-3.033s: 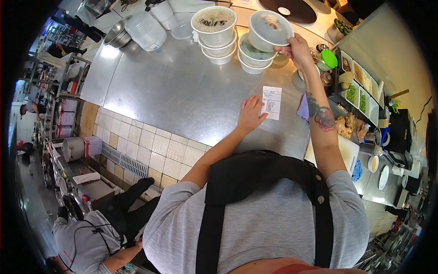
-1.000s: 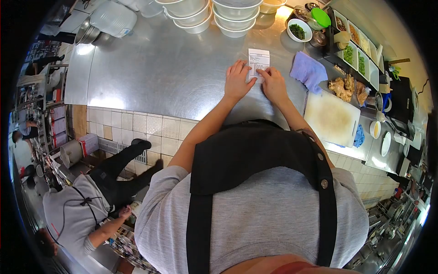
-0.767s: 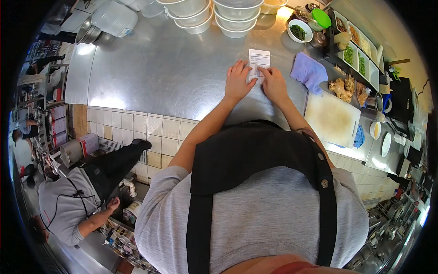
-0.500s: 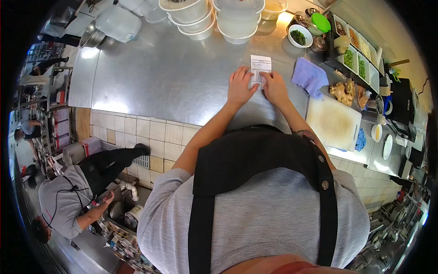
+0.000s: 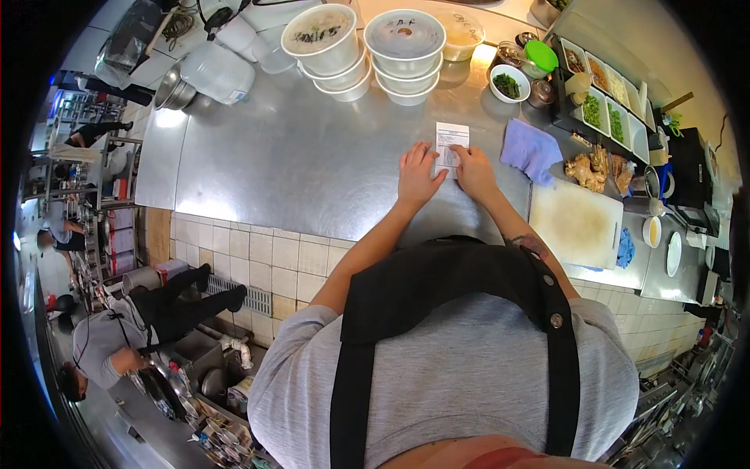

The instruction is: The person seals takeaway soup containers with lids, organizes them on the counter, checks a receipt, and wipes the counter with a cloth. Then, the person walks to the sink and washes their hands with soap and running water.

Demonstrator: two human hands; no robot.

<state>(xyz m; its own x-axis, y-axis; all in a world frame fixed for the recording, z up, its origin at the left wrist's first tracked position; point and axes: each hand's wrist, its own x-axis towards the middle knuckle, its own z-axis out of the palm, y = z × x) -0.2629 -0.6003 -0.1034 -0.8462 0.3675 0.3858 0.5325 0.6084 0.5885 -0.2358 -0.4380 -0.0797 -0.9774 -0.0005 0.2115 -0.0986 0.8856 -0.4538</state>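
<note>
A small printed paper slip [image 5: 452,134] lies flat on the steel table, between my two hands. My left hand [image 5: 422,173] rests at the slip's left edge, palm down with fingers stretched out. Its thumb is near the lower part of the paper. From the right, my right hand [image 5: 475,173] lies over the slip's edge with its fingertips on the printed part. Its fingers look extended, though some are partly hidden under the hand. Neither hand lifts the slip.
Stacked white tubs [image 5: 406,48] stand at the back. To the right are a purple cloth [image 5: 531,148], a cutting board [image 5: 576,223], ginger [image 5: 584,172], a bowl of greens [image 5: 508,84] and a garnish rack [image 5: 609,92]. A co-worker [image 5: 117,332] stands at the sinks on the left.
The view has shifted, so the table and hands appear lower. Both hands stay at the slip. The co-worker at left has changed posture, with legs apart and an arm over the sink.
</note>
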